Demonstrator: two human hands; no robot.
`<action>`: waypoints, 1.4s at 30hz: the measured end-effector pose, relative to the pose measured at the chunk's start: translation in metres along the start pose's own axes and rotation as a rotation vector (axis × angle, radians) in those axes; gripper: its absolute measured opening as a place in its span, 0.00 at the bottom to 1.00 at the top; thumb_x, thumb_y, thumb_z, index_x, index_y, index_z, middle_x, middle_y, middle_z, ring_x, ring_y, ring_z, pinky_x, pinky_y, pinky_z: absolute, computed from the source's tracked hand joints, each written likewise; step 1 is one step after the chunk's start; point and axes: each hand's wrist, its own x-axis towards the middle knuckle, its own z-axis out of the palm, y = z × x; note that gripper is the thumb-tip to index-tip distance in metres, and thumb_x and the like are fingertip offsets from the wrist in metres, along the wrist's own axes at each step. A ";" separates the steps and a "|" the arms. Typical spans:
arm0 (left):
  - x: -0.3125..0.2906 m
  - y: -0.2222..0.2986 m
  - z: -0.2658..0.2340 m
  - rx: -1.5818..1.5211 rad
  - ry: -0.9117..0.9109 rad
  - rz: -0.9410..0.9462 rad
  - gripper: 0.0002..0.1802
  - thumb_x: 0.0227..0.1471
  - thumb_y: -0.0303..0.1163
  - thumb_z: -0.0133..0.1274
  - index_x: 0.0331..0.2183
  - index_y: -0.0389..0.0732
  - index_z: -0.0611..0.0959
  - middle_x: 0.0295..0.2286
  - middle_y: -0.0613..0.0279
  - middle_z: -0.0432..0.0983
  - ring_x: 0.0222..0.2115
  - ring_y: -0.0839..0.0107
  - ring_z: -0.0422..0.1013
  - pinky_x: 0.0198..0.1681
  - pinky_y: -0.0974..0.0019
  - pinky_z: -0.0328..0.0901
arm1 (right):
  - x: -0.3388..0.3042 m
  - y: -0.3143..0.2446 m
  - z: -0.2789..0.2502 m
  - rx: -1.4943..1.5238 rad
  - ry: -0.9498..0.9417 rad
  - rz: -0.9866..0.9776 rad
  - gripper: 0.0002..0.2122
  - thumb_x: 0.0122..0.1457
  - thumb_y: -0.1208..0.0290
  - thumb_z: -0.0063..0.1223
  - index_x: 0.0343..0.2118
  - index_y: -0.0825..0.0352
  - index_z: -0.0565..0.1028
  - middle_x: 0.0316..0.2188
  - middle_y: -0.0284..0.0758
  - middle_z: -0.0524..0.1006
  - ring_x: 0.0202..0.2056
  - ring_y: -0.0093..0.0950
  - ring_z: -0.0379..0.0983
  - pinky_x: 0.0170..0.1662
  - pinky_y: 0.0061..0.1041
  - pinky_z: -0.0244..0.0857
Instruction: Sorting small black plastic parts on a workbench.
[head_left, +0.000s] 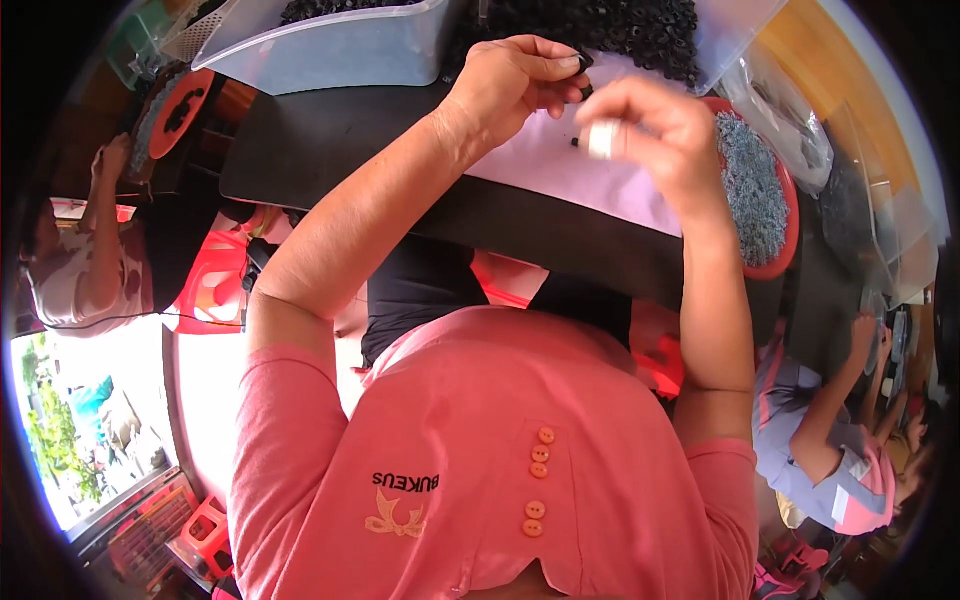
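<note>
My left hand (510, 82) is raised over the far part of the table, its thumb and fingers pinched on a small black part (586, 62). Another dark bit shows by its lower fingertips. Close by on the right is my right hand (655, 135), its fingers curled and smeared by motion. A white wrap (603, 140) covers one of its digits. Whether anything sits between those fingers is too blurred to tell. Under both hands lies a pale pink sheet (570, 172), with a tiny black piece on it. Beyond them is a large heap of small black parts (640, 35).
A translucent bin (330, 52) with black parts stands far left on the dark table (310, 135). To the right, a red bowl (790, 225) holds many small grey-blue pieces (750, 190), beside a clear plastic bag (780, 115). Other people sit at both sides; a red basin (190, 105) is far left.
</note>
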 end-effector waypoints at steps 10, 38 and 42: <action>-0.004 -0.001 -0.012 0.077 -0.030 0.037 0.10 0.58 0.25 0.51 0.40 0.30 0.79 0.30 0.54 0.77 0.27 0.69 0.73 0.28 0.69 0.67 | -0.039 -0.077 0.061 0.317 -1.044 -0.424 0.11 0.48 0.66 0.57 0.30 0.67 0.70 0.32 0.38 0.70 0.34 0.38 0.70 0.37 0.40 0.63; -0.005 0.000 -0.015 -0.032 0.051 -0.016 0.08 0.55 0.25 0.54 0.37 0.31 0.80 0.29 0.53 0.77 0.26 0.67 0.72 0.28 0.68 0.66 | 0.005 0.008 0.022 -1.006 -0.043 -0.126 0.01 0.48 0.78 0.54 0.25 0.66 0.74 0.27 0.36 0.76 0.32 0.37 0.75 0.32 0.38 0.69; -0.004 -0.002 -0.016 -0.040 0.089 -0.019 0.08 0.54 0.24 0.54 0.37 0.31 0.79 0.29 0.52 0.77 0.26 0.67 0.72 0.28 0.67 0.66 | 0.004 0.034 0.026 -1.143 -0.190 -0.082 0.02 0.47 0.78 0.54 0.25 0.66 0.74 0.27 0.36 0.76 0.32 0.38 0.76 0.32 0.38 0.70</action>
